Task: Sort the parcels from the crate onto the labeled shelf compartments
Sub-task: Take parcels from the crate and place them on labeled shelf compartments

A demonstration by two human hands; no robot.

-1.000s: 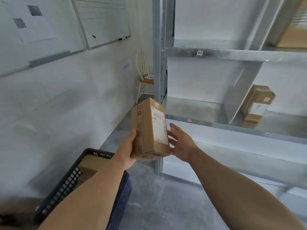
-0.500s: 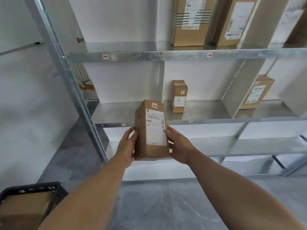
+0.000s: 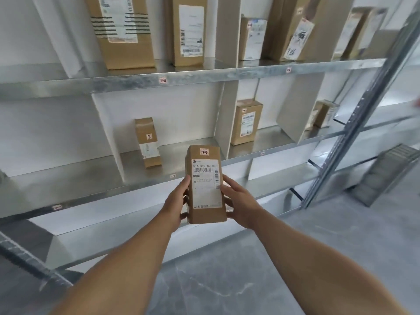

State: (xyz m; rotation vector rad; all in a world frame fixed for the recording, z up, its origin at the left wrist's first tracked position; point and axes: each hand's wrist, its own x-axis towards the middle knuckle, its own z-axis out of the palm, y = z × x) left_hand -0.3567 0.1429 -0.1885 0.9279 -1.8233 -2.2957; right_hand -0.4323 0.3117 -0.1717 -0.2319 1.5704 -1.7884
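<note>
Left hand (image 3: 175,202) and right hand (image 3: 241,203) bring parcel (image 3: 205,185) (tagged 2-2) nearer shelf (image 3: 91,178).

Bright, even daylight; edges blurred, warped.

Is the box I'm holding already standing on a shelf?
No, the left hand and right hand hold the box upright in the air, in front of the shelf edge.

Between my left hand (image 3: 176,201) and right hand (image 3: 238,203): parcel (image 3: 205,185), upright, before edge of middle shelf (image 3: 79,178). Behind, on that shelf: smaller parcel (image 3: 147,142) at left, divider (image 3: 223,119) at right, third parcel (image 3: 247,121) beyond divider. Upper shelf (image 3: 113,84) above, more parcels (image 3: 127,42) on it.
</note>
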